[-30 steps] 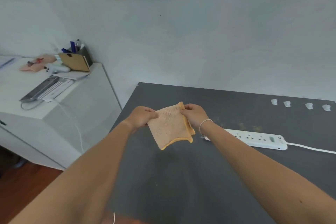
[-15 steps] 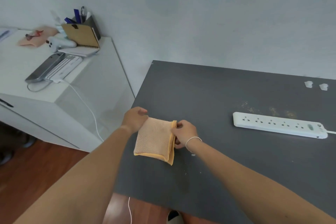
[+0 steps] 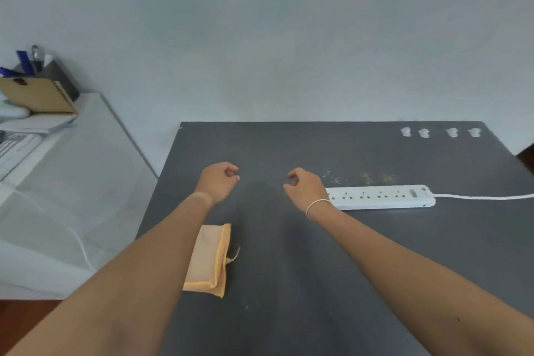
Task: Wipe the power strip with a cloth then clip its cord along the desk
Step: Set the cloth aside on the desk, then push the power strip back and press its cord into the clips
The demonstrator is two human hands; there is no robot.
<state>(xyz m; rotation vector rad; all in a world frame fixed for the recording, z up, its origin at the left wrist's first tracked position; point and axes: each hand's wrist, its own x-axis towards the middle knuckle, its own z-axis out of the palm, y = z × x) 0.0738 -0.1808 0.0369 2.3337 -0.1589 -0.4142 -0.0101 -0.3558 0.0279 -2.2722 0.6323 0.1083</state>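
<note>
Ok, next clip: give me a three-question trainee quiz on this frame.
1. True or false: the cloth is in a hand.
2. How many cable clips sit along the desk's far edge?
3. Which hand is nearer the power strip: A) left hand B) right hand?

Key: 1. False; it lies folded on the desk, partly hidden by the left forearm. 2. Four. 3. B; both hands are empty, fingers loosely curled.

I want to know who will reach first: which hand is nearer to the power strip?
The right hand. It hovers just at the left end of the power strip, covering that end from view. The left hand is further left, apart from the strip, beyond the cloth.
</note>
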